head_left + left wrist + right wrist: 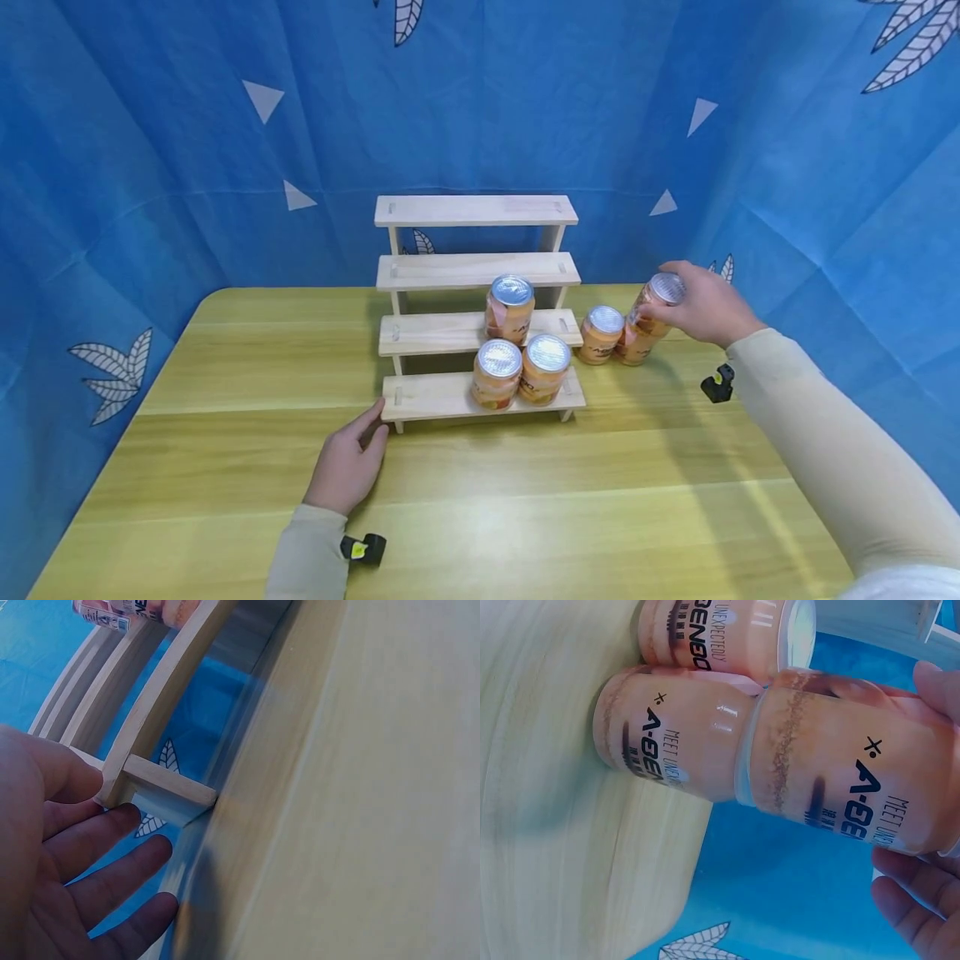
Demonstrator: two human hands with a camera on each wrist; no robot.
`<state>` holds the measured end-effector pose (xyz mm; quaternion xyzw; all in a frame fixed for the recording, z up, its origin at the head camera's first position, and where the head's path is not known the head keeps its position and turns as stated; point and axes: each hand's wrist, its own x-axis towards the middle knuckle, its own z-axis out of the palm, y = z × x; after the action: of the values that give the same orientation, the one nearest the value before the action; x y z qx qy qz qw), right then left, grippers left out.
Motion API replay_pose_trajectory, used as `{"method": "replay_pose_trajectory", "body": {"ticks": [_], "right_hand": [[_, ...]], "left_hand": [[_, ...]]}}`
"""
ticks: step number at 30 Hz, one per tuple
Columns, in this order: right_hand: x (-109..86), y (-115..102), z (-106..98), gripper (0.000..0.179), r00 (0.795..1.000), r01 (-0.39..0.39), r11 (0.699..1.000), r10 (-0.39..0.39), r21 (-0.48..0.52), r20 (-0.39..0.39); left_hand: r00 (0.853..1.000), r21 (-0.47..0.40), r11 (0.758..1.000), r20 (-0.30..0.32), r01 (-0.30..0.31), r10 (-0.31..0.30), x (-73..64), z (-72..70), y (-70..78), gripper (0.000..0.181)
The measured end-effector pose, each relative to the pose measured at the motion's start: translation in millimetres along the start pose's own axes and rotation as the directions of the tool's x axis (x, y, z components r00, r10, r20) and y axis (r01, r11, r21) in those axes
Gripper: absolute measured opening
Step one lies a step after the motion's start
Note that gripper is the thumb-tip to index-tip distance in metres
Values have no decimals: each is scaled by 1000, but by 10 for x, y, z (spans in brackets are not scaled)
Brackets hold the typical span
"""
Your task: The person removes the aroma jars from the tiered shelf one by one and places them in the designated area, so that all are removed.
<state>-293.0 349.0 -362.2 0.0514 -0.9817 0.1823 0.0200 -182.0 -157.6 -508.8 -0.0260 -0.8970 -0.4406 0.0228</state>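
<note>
On the right, my right hand (705,304) grips an orange drink can (855,761) around its sides near the lid. That can stands end to end above a second can (675,735), their ends seeming to touch. A third can (600,337) stands just left of this stack on the table. With its fingers fairly straight, my left hand (348,462) touches the left end of the lowest step of a wooden tiered rack (427,396). Two cans, the left one (497,375) and the right one (545,371), stand on that step. Another can (510,310) is on the step above.
The rack's upper two steps, the third (442,271) and the top one (472,211), rise towards the back. A blue patterned cloth (525,108) hangs behind and beside the wood-grain table (525,517). Each sleeve carries a small black device.
</note>
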Motion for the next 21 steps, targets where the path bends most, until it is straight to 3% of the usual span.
{"method": "replay_pose_trajectory", "body": {"ticks": [6, 21], "right_hand": [[18, 54, -16, 89, 1000, -1, 1000, 1, 7, -18], [25, 173, -46, 88, 998, -55, 998, 55, 5, -44]], "left_hand": [[1000, -5, 1000, -10, -19, 19, -4, 9, 11, 46], [1000, -2, 1000, 8, 17, -17, 5, 0, -2, 47]]}}
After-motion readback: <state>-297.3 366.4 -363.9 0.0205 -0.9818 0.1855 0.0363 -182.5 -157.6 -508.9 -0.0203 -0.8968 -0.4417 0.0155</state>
